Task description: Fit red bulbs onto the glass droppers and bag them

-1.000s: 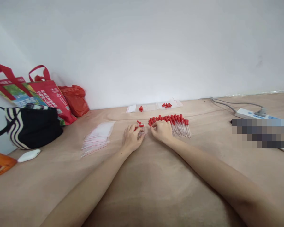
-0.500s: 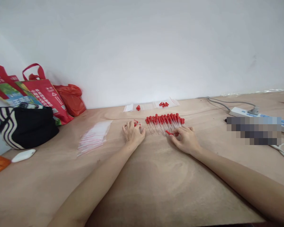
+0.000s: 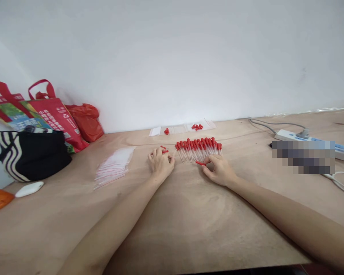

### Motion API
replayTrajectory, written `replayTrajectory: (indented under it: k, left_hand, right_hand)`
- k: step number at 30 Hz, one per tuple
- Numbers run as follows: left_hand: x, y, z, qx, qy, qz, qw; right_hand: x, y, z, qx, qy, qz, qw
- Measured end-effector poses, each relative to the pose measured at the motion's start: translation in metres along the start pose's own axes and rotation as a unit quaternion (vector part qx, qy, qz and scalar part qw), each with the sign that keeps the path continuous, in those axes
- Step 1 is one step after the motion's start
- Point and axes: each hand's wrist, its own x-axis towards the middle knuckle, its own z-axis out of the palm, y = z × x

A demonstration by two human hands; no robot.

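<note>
1. While your right hand (image 3: 220, 168) rests low over the table (image 3: 183, 221), its thumb and finger pinch a small red piece (image 3: 200, 163) that pokes out to the left.
2. Your left hand (image 3: 161, 162) has bent fingers right by some red bits (image 3: 165, 151). I can't tell if it is squeezing anything, because the back of the hand hides it.
3. Just past your hands, clear tubes with red tops (image 3: 199, 144) lie side by side in a row, with their red ends toward the wall (image 3: 172, 65).
4. Left of your left hand, flat see-through bags (image 3: 116, 166) with red lines lie in a spread-out pile.
5. By the wall, you have more red pieces (image 3: 197, 126) and thin clear sticks (image 3: 177, 130).
6. Far to your left sits a black bag (image 3: 46, 158) with pale stripes; far to your right, a power strip (image 3: 286, 135).
</note>
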Motion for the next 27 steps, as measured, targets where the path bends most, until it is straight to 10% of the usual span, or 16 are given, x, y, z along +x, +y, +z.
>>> replayTrajectory:
  k: [11,27]
  left_hand:
    - [-0.040,-0.002,-0.044,-0.028,-0.027,0.039,0.998]
    - [-0.038,0.004,-0.040,-0.132,-0.129,0.135,0.974]
  right_hand:
    - [-0.002,0.000,0.000,0.058,-0.031,-0.089,0.994]
    - [0.001,-0.017,0.002,0.150,-0.051,-0.067,0.985]
